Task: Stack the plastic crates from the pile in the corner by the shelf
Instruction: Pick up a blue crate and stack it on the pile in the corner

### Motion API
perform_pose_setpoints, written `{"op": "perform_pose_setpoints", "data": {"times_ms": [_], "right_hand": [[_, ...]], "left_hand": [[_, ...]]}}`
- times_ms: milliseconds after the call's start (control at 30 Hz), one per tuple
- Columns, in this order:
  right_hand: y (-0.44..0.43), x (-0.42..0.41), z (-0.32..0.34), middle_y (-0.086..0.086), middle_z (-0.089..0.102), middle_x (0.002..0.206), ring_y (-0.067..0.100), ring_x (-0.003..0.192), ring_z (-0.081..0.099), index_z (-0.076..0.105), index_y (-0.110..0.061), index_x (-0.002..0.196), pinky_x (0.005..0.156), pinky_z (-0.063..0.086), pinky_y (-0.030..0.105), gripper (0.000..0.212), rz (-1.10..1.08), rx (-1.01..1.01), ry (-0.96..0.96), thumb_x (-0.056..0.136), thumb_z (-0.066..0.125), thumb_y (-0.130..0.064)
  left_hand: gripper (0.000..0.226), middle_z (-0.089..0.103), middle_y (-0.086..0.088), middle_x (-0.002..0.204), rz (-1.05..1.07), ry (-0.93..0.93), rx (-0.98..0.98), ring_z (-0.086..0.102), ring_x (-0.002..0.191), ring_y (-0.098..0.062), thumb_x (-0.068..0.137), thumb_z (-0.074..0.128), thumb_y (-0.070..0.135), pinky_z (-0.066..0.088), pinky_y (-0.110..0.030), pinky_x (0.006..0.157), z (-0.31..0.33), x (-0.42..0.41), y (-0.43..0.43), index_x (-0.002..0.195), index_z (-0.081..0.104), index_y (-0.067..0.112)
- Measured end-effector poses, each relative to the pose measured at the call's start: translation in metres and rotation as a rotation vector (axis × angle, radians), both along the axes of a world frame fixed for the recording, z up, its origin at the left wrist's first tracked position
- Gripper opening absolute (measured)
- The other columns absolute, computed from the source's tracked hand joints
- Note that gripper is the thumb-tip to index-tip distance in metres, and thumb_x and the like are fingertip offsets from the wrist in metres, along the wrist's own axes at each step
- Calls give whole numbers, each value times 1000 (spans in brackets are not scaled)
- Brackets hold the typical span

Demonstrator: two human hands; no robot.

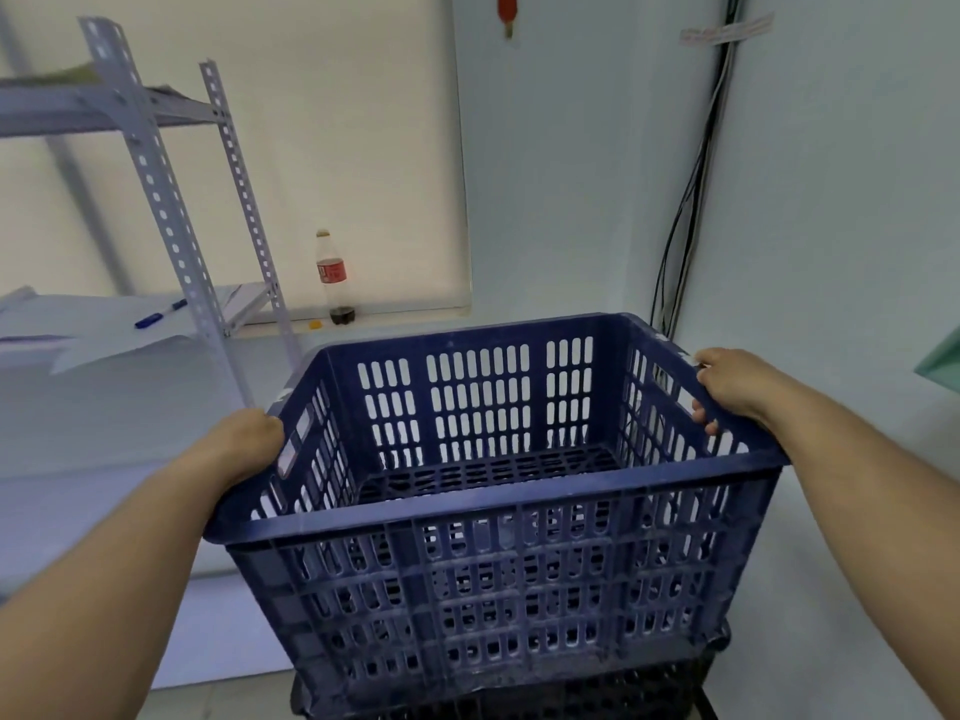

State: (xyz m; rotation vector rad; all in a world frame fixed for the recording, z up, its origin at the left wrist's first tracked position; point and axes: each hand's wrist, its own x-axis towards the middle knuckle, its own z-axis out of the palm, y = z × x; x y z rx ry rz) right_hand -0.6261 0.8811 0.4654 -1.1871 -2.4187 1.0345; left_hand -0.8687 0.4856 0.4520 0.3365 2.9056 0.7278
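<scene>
Blue crate (493, 517) gripped at both side rims: left hand (248, 443) closed on one, right hand (730, 387) on the other. Bottom edge meeting a dark crate (597, 698) beneath, beside the shelf (156, 163)

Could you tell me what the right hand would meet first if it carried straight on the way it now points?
Probably the cables on the wall behind the crate, since the right hand points up and away; depth is unclear.

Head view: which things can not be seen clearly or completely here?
- Black crate underneath: mostly covered by the blue crate and cut by the bottom edge.
- Left hand fingers: hidden behind the blue crate's rim.
- Bottle label text: too small to read.
- Wall label near the cables: blurred.
- Shelf: cut by the left edge.
</scene>
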Motion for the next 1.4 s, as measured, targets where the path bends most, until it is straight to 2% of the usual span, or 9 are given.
{"op": "perform_pose_setpoints", "data": {"times_ms": [167, 433, 867, 967, 1100, 1167, 1233, 1300, 1400], "right_hand": [[-1, -3, -4, 18, 44, 141, 34, 117, 50, 17, -15, 152, 94, 43, 35, 59, 113, 340, -336, 97, 38, -12], [-5, 2, 1, 19, 53, 121, 28, 86, 53, 7, -20, 153, 74, 44, 32, 66, 185, 386, -410, 96, 38, -10], [1, 0, -2, 19, 50, 136, 32, 100, 54, 6, -24, 154, 84, 44, 34, 65, 167, 392, -402, 97, 35, -11], [6, -1, -8, 18, 46, 137, 31, 103, 52, 4, -23, 154, 86, 44, 33, 67, 175, 417, -440, 97, 39, -17], [8, 1, -18, 4, 2, 162, 33, 140, 25, 1, -26, 153, 110, 29, 45, 66, 199, 539, -496, 98, 36, -33], [10, 1, -21, -1, -3, 163, 30, 143, 21, 3, -22, 154, 113, 25, 42, 63, 250, 541, -481, 99, 34, -29], [13, -2, -17, 4, 12, 160, 27, 138, 31, 15, -13, 151, 107, 32, 35, 57, 279, 494, -428, 99, 35, -21], [19, -8, -8, 15, 42, 135, 28, 113, 52, 45, -5, 127, 84, 42, 31, 33, 273, 417, -327, 96, 40, -14], [29, -18, 1, 11, 52, 104, 26, 84, 57, 44, -16, 102, 71, 43, 29, 7, 224, 329, -246, 95, 42, -16]], "left_hand": [[32, 56, -31, 123, -62, 152, -161, 51, 95, -37, 102, 30, 15, 34, -34, 74, -10, -6, 5, 128, 41, 0], [54, 61, -30, 116, -167, 210, -350, 54, 88, -36, 101, 32, 11, 37, -35, 73, -14, -11, 2, 151, 13, 10], [53, 61, -27, 116, -177, 140, -167, 55, 85, -35, 100, 29, 12, 45, -38, 77, -9, -8, 0, 151, 19, 23], [53, 53, -25, 130, -180, 121, -126, 53, 101, -37, 99, 37, 16, 42, -37, 85, -10, -6, -2, 150, 23, 18], [67, 1, -14, 163, -263, 108, -227, 17, 147, -32, 101, 42, 30, 18, -33, 115, -6, 8, -3, 154, 7, 11], [65, 4, -9, 163, -309, 80, -187, 14, 149, -26, 102, 40, 24, 14, -28, 115, -6, 10, -5, 154, 5, 7], [58, 20, -10, 158, -332, 84, -117, 25, 144, -26, 100, 41, 16, 19, -31, 114, -7, 8, -7, 151, 16, 7], [35, 47, -14, 138, -286, 79, 0, 50, 121, -27, 96, 42, 14, 38, -35, 103, -8, -2, -7, 131, 41, 13], [12, 64, -13, 92, -143, 20, 22, 61, 80, -25, 98, 42, 18, 44, -31, 72, -6, -14, -5, 93, 52, 14]]}}
